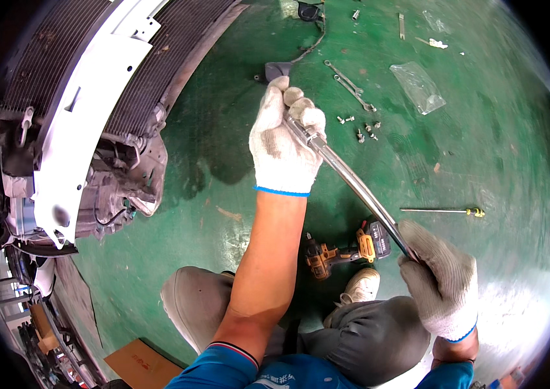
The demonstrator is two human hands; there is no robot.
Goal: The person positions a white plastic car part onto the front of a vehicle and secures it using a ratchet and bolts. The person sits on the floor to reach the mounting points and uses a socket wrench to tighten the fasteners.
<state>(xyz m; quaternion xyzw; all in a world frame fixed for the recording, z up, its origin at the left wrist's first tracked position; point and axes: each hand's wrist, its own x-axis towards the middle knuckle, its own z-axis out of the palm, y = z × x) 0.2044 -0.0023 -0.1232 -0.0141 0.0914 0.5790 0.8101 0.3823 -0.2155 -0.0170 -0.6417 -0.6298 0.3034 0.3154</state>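
Observation:
A long chrome socket wrench (pixel 360 186) slants between my two hands, running down to the right. My left hand (pixel 286 146), in a white knit glove with a blue cuff, is closed around its upper end. The fingers cover part of that end, so its tip is hidden. My right hand (pixel 443 280), gloved alike, grips the dark lower end of the wrench. Just beyond my left fingers lies a dark plastic part (pixel 278 70) with a cable. Under the wrench, an orange and black cordless drill (pixel 333 255) rests on the green floor.
At left is a car front with a white crossbeam (pixel 87 107) and radiator. Two spanners (pixel 351 86), several bolts (pixel 360 135), a plastic bag (pixel 419 89) and a long screwdriver (pixel 442 211) lie on the floor. Cardboard (pixel 142 364) is near my left knee.

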